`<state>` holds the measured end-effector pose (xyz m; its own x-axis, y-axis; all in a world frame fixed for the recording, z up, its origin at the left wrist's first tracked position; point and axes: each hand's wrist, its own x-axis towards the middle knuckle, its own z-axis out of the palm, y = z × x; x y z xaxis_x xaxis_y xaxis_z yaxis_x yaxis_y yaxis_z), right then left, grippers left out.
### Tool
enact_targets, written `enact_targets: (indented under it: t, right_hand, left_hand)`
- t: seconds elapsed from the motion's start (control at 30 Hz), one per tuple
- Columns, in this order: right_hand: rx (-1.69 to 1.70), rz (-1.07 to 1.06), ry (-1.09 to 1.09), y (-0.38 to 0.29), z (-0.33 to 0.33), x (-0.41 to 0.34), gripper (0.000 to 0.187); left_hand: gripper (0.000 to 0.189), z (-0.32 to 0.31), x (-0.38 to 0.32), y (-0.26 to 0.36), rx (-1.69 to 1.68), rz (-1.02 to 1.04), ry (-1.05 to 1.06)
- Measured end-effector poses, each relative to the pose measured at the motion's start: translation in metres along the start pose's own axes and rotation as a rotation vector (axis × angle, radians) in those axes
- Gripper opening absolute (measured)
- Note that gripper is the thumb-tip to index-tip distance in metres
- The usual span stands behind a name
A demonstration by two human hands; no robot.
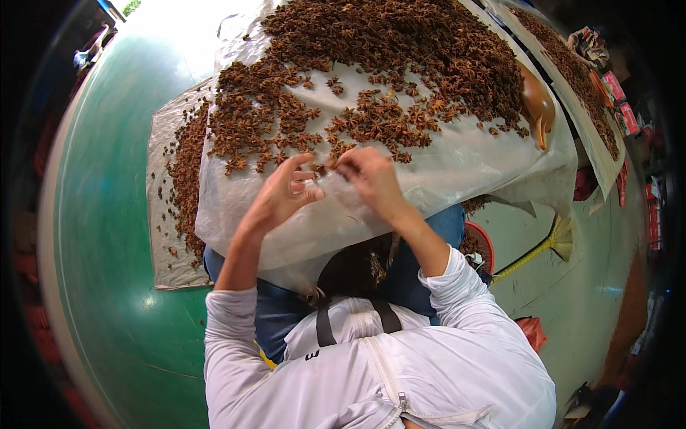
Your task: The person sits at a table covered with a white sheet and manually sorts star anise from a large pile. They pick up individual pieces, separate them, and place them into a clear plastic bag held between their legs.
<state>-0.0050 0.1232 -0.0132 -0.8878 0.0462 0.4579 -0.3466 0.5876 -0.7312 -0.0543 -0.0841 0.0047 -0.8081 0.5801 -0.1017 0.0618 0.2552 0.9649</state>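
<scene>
Dried star anise [375, 118] lies in loose clusters on a table covered with translucent plastic sheeting [455, 166], heaped thickly toward the far side. My left hand [284, 190] hovers over the near part of the sheet, its fingers curled and its thumb held apart. Across from it, my right hand [375, 177] points its bent fingers inward; they are blurred, and whether they grip a pod cannot be made out. A small dark star anise piece [320, 170] shows in the gap between both hands, close to the fingertips.
An orange-brown plastic scoop or bowl [537, 102] rests at the heap's right. Left of the table, more brown pieces [188, 182] cover a floor sheet [166, 252]. A red basket [485, 241] and a yellow-handled broom [536, 249] are at right. Another person [589, 45] is beside a second covered table.
</scene>
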Motion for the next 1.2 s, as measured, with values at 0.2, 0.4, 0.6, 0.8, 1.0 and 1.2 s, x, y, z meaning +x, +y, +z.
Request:
enact_targets:
  t: [0.2,0.4,0.6,0.8,1.0,1.2]
  right_hand:
    - [0.292,0.248,-0.239,-0.039,0.000,-0.027,0.019]
    - [0.257,-0.067,-0.621,-0.035,-0.039,-0.028,0.025]
    - [-0.440,-0.066,-0.226,0.054,-0.029,0.022,0.019]
    - [-0.589,-0.198,-0.105,0.051,-0.029,0.021,0.019]
    - [-0.032,-0.052,-0.106,0.004,-0.021,0.002,0.016]
    - [0.555,0.218,-0.649,-0.041,-0.051,-0.026,0.019]
  left_hand:
    - [0.034,0.009,-0.009,-0.011,0.579,0.392,0.113]
    - [0.036,0.003,0.024,-0.009,0.940,0.464,0.345]
    - [0.037,0.025,0.045,-0.025,0.998,0.314,0.202]
    - [0.034,0.019,0.029,-0.008,0.730,0.386,0.506]
    - [0.031,0.065,0.028,-0.009,0.199,0.289,0.187]
    - [0.027,0.013,0.023,-0.004,1.171,0.239,0.187]
